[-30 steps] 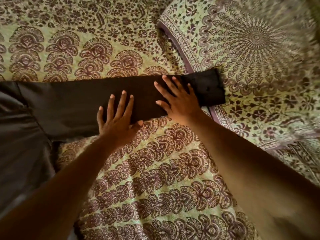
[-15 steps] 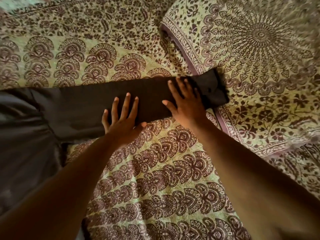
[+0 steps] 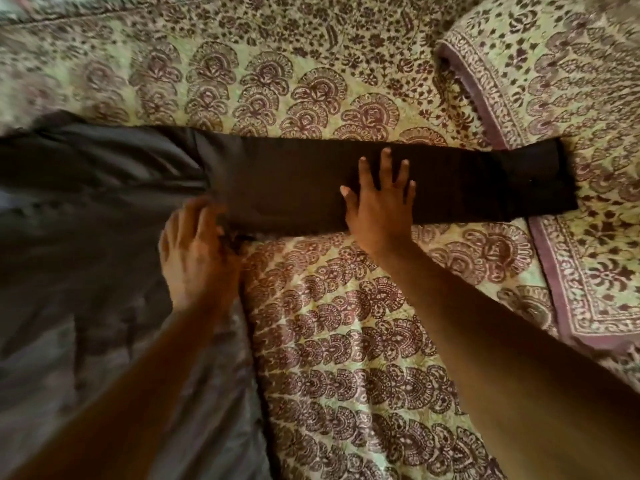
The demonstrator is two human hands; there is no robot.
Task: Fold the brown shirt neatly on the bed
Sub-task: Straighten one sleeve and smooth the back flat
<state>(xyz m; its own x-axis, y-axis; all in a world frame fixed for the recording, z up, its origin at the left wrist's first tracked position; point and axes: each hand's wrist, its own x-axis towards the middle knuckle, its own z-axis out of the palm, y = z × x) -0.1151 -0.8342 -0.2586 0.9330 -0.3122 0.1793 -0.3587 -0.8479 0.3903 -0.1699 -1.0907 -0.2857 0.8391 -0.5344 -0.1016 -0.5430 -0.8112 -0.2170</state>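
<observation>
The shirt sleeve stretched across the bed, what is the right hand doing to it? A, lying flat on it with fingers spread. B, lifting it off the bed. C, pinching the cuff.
A: the right hand lies flat, fingers spread, on the sleeve, short of the cuff.

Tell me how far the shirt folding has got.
Early stage. Done: the sleeve lies flat and straight across the bedspread. In hand: the right hand presses flat on the sleeve, while the left hand grips the cloth where the sleeve meets the body of the shirt. Left: the shirt's body looks wrinkled and unfolded at the left, so the sleeve must still be folded in and the body folded up.
</observation>
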